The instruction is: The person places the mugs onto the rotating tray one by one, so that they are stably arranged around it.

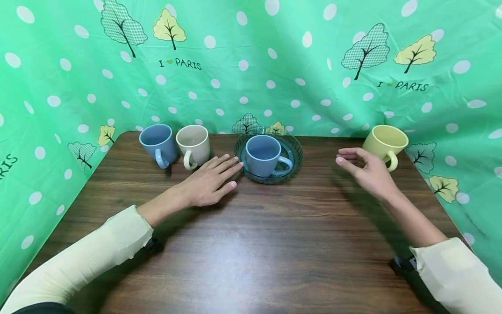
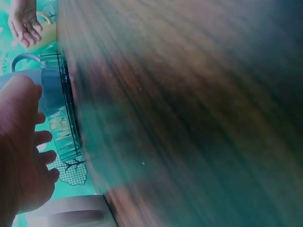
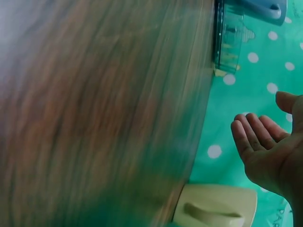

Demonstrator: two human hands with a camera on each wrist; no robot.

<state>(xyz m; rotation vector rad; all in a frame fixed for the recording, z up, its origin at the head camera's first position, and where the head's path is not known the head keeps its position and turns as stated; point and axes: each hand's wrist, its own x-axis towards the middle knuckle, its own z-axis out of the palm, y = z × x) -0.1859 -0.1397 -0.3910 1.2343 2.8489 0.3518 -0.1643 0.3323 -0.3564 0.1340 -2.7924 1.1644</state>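
A blue mug (image 1: 262, 158) stands upright in a clear glass dish (image 1: 295, 163) with ridged sides, its handle pointing right. My left hand (image 1: 211, 181) has its fingers spread just left of that dish; whether the fingertips touch the rim I cannot tell. In the left wrist view, the dish (image 2: 64, 127) lies beyond the fingers. My right hand (image 1: 366, 170) is in the air to the right of the dish, fingers slightly bent and holding nothing. Close behind it stands a yellow mug (image 1: 386, 138), also seen low in the right wrist view.
Another blue mug (image 1: 157, 141) and a white mug (image 1: 195, 141) stand side by side at the back left of the brown wooden table (image 1: 251, 244). A green patterned cloth (image 1: 219, 87) hangs behind the table and along its sides.
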